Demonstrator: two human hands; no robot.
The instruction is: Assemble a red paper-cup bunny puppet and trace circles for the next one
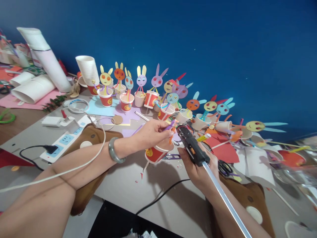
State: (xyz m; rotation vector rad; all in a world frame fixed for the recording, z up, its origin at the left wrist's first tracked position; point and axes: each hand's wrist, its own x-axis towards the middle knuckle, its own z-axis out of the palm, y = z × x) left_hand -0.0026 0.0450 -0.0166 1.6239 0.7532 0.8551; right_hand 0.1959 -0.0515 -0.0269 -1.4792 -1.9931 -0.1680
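My left hand (151,135), with a jade-green bangle on the wrist, pinches small purple and orange strips (172,127) just above a red paper cup (156,154). A thin stick pokes out under this cup. In my right hand (198,168) is a black hot glue gun (192,143), its nozzle end close to the strips. A long translucent glue stick (225,198) juts from the gun's back end. Whether the nozzle touches the strips, I cannot tell. Scissors (225,168) lie beside my right hand.
Behind my hands stand several paper-cup rabbit figures (141,81) along the blue wall. A stack of white cups (87,71) is at the back left. The power strip (65,140) and white cable (102,145) lie left; a black cord (163,195) crosses the front.
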